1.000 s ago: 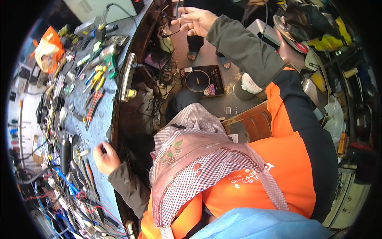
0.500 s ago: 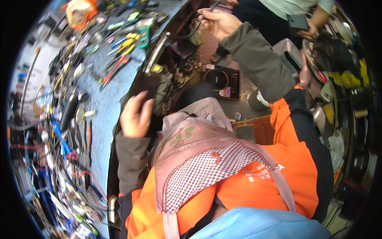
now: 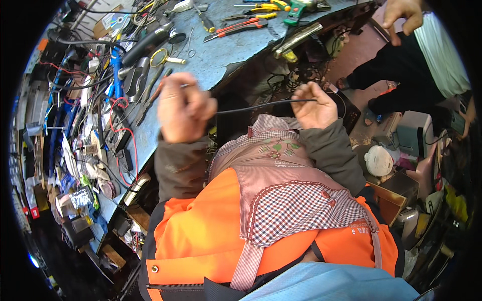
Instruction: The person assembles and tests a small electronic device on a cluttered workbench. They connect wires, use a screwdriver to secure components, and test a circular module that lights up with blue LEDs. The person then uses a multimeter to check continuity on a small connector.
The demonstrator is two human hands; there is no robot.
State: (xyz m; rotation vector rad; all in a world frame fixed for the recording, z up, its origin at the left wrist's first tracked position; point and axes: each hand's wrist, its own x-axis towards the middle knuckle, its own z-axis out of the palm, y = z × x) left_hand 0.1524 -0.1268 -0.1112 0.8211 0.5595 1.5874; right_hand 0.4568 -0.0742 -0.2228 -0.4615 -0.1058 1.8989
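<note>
A thin black cable (image 3: 256, 107) stretches across the gap between my two hands, above the apron on my lap. My left hand (image 3: 187, 108), smeared by motion, is closed with the cable running into its fingers near the workbench edge. To the right, my right hand (image 3: 317, 108) pinches the cable between thumb and fingers, palm turned partly up. Beside my left hand, pliers with red-orange handles (image 3: 154, 95) lie on the blue workbench (image 3: 213, 62). What else the left fingers may cover is hidden.
A magnifying glass (image 3: 159, 57), a red utility knife (image 3: 236, 30) and a screwdriver (image 3: 203, 19) lie on the bench. Tangled wires and tools crowd its left side. At upper right are another person's hand (image 3: 404, 16) and legs. A grey box-shaped appliance (image 3: 414, 133) stands at right.
My right hand has come down and back toward my lap with the cable. My left hand has closed on the cable. The view has turned left, and the other person's hand now shows.
</note>
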